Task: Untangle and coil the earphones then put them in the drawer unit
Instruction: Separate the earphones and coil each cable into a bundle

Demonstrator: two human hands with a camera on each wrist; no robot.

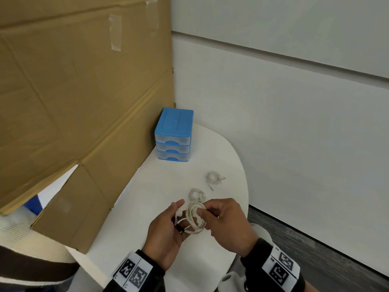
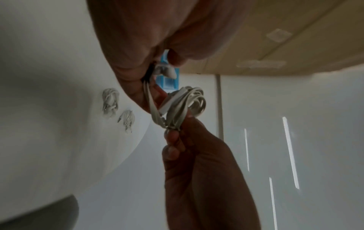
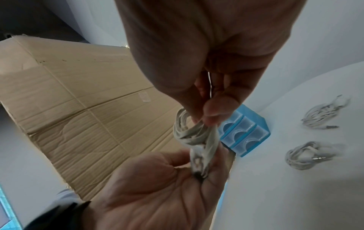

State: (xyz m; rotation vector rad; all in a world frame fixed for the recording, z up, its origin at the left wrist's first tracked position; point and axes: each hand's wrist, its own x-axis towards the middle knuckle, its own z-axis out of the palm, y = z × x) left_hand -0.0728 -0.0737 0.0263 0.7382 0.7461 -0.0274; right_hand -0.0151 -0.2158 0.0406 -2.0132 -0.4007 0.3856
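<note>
A coil of white earphones (image 1: 194, 216) hangs between both hands above the white table (image 1: 160, 186). My right hand (image 1: 225, 220) pinches one side of the coil (image 3: 189, 130) between thumb and fingers. My left hand (image 1: 168, 226) holds the earbud end (image 2: 163, 70) against its fingers. Two more coiled earphone sets lie on the table, one (image 1: 196, 194) just beyond the hands and one (image 1: 214, 178) farther right. The blue drawer unit (image 1: 174, 137) with three clear drawers, all closed, stands at the table's far edge.
A large flattened cardboard sheet (image 1: 73, 102) leans along the left side of the table, right beside the drawer unit. White wall panels (image 1: 294, 102) run behind and to the right. The table's curved edge (image 1: 246, 186) drops to grey floor at right.
</note>
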